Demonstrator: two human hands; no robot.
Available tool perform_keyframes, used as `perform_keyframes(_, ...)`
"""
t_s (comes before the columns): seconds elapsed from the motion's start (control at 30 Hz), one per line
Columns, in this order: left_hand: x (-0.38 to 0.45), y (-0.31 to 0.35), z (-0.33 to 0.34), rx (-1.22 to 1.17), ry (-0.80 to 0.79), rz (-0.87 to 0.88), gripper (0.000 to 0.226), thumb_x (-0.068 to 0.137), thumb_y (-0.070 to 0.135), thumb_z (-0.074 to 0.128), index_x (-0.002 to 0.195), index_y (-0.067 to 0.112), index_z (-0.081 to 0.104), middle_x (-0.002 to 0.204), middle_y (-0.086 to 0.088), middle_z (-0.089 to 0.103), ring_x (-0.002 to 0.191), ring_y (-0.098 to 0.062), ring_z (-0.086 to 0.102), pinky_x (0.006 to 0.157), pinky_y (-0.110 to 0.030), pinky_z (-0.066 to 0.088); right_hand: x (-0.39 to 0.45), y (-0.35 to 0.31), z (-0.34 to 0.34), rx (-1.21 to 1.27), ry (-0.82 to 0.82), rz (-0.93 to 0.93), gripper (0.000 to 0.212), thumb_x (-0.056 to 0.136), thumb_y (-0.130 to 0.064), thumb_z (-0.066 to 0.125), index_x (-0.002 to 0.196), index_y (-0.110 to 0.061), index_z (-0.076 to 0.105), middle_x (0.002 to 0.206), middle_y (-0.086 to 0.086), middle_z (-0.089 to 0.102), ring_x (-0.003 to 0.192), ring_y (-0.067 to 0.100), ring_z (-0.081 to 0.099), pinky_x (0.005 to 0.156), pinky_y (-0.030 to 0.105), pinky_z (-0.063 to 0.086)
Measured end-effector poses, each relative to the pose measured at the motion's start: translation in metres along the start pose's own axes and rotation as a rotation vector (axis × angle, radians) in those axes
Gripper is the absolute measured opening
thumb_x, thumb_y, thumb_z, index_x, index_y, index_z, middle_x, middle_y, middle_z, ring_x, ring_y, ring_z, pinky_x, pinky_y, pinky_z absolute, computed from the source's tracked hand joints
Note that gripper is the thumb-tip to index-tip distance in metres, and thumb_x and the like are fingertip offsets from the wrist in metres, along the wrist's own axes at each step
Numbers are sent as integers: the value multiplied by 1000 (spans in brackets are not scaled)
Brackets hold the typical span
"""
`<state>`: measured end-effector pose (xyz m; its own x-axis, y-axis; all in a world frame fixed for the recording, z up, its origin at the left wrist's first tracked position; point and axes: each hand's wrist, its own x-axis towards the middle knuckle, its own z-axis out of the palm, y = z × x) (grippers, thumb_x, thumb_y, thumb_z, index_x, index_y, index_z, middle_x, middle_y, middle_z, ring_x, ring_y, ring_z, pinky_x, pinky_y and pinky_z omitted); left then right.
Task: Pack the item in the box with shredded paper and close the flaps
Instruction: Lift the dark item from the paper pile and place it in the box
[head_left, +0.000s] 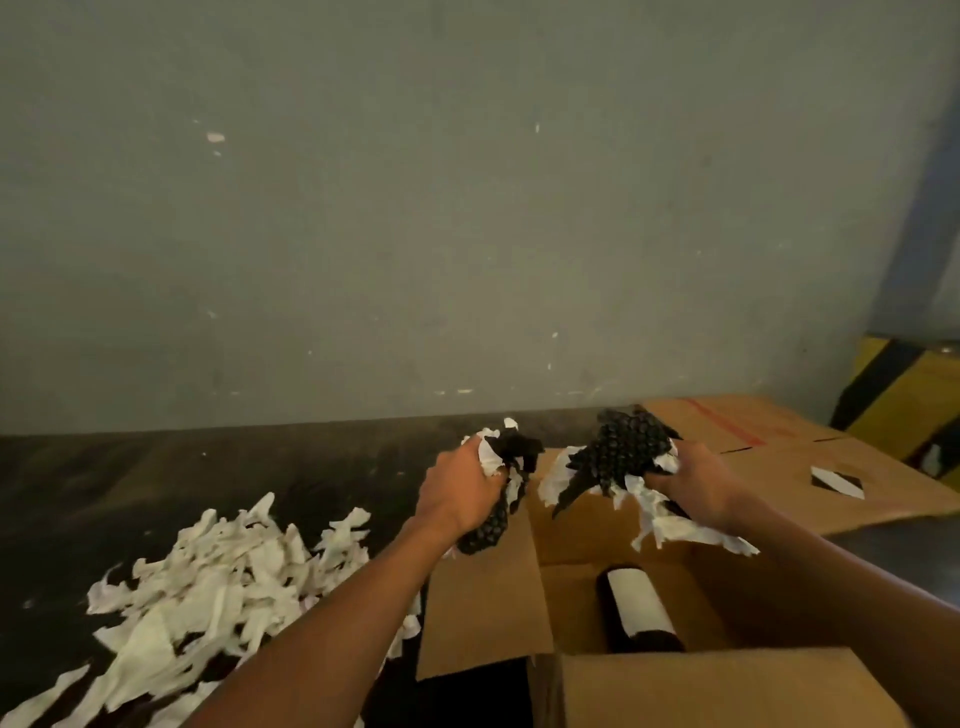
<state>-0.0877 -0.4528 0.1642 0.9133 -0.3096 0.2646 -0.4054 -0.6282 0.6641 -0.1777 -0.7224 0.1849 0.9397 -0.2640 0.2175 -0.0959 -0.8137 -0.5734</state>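
We see a brown cardboard box (649, 525) holding a dark bottle (639, 608) with a plain white label. White shredded paper (208, 571) lies on the black floor (156, 467). Each handful (618, 457) mixes white strips with black bubble-textured wrap (dotted like a honeycomb). The wall (415, 208) is grey-green; a yellow-and-black striped post (904, 395) stands at the floor's right edge.

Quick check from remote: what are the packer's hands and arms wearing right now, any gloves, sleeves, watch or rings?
Nothing visible. The left hand and right hand are bare, without gloves. Both forearms are uncovered to the frame edge: no sleeves, watch or wristbands. No rings show, though the fingers are partly hidden.
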Motion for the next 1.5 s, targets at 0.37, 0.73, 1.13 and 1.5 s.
perform_keyframes(0.37,31,47,150,63,-264,-111,41,94,35,57,133,24,51,124,-5,64,109,-25,60,88,-34,50,35,113,8,-52,-222,18,25,92,-20,64,117,-16,61,95,2,69,76,7,53,68,19,38)
perform_keyframes(0.73,23,24,193,83,-409,-279,79,79,48,71,146,27,35,141,-5,50,125,-28,51,102,-44,45,49,152,35,-38,-323,144,55,81,-31,74,126,-12,49,125,11,56,111,29,55,85,35,47)
perform_keyframes(1.13,15,31,199,78,-517,-276,124,64,64,79,154,32,1,161,-9,-3,146,-38,12,115,-49,24,52,170,40,-100,-419,205,91,68,-51,81,143,-26,35,139,9,36,125,32,43,104,45,42)
perform_keyframes(1.5,6,17,221,211,-911,-422,89,87,64,55,156,26,12,163,-3,16,146,-28,23,111,-35,29,21,196,58,-173,-681,297,94,86,-36,68,155,-20,6,161,12,17,145,34,22,114,42,30)
